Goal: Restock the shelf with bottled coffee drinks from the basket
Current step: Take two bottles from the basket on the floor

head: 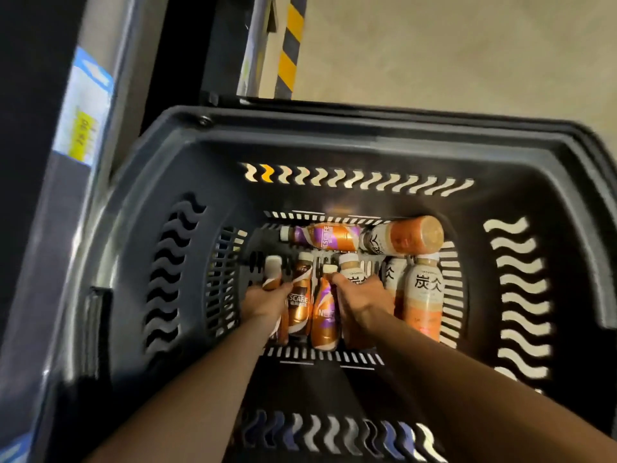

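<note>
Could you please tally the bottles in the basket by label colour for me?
Purple-and-orange bottles: 2
Brown-and-orange bottles: 2
White-and-orange bottles: 4
Total: 8 visible

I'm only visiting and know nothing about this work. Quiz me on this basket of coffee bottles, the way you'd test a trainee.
1. True or false: the left hand and right hand both reach into the basket.
2. The right hand's bottle has a label that is mostly: A white, B green, C blue.
3. Fill in: the purple-and-orange bottle at the far wall lies on its ____.
Key: 1 true; 2 A; 3 side.
</note>
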{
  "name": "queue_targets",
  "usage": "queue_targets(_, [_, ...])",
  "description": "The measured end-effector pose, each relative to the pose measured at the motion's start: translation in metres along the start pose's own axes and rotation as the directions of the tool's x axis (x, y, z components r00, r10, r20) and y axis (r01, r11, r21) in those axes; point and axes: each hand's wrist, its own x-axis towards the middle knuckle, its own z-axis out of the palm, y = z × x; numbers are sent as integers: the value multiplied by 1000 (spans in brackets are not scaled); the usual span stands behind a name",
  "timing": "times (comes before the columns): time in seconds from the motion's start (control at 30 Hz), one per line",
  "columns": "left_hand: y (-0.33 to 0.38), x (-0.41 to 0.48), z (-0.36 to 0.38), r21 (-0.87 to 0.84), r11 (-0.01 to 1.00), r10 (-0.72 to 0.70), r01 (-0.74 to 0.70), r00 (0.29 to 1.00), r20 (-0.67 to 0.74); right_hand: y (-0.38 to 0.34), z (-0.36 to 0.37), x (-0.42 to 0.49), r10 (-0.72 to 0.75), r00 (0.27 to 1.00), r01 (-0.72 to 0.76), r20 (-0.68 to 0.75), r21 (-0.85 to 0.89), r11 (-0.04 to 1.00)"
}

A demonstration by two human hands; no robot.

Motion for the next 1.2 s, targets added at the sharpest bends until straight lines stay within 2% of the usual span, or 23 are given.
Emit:
queue_targets(0.17, [38,-107,-36,-45,997,67,-61,988,140,-22,-64,-94,-39,999,38,8,51,998])
queue_targets(0.37, [103,-301,-122,-65,989,140,-130,972,187,-55,-181,-272,-139,990,143,-40,135,980])
queue_targets(0.53, [145,-479,-217,-252,943,270,-218,943,194,-71,-281,-422,-246,965,262,-92,261,929])
queue_targets(0.67, [173,-605,-289,-350,890,378,-293,904,202,-87,-354,-541,-357,919,393,-166,302,869])
queue_targets(0.8, [199,-701,-348,-410,810,525,-419,830,189,-100,-406,-646,-459,840,537,-290,320,780])
queue_targets(0.9, [211,-761,-386,-421,744,616,-519,777,131,-101,-435,-708,-541,781,623,-312,326,711])
queue_targets(0.97, [211,-798,-407,-474,704,644,-529,757,111,-102,-453,-741,-592,740,673,-320,349,652])
queue_targets(1.2, [165,-883,-458,-663,495,649,-562,746,-147,-111,-484,-819,-762,601,758,-241,472,449])
